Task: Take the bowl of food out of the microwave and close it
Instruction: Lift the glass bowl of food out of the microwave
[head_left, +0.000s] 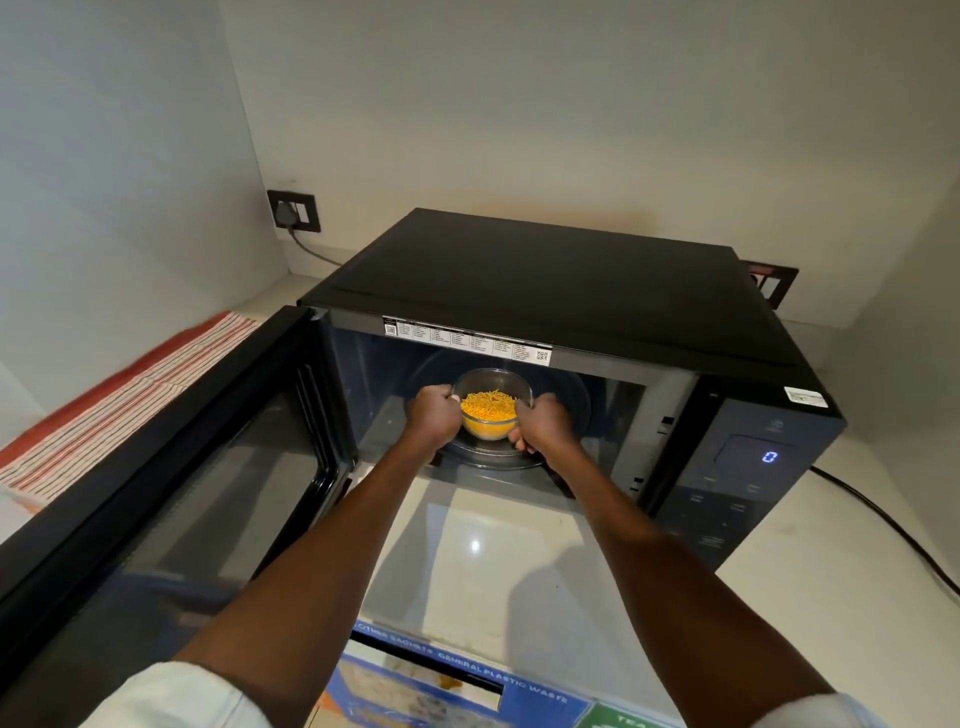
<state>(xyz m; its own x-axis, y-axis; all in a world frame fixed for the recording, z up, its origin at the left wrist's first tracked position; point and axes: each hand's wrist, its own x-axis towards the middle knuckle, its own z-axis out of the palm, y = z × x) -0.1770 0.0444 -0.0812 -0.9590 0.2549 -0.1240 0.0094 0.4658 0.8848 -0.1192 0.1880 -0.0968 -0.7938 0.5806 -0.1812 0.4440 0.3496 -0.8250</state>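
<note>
A black microwave (545, 280) stands on a pale counter, its door (171, 493) swung wide open to the left. Inside the cavity, a clear glass bowl (491, 382) filled with yellow-orange shredded food sits over the glass turntable (569, 410). My left hand (432, 418) grips the bowl's left side and my right hand (543, 423) grips its right side. Both arms reach in through the opening. Whether the bowl rests on the turntable or is slightly raised, I cannot tell.
The control panel (748, 467) at the right shows a blue "0". A striped red-and-white cloth (119, 395) lies left of the door. A black cable (893, 530) runs along the counter at right. Waste bins with labels (457, 670) sit below the counter's front edge.
</note>
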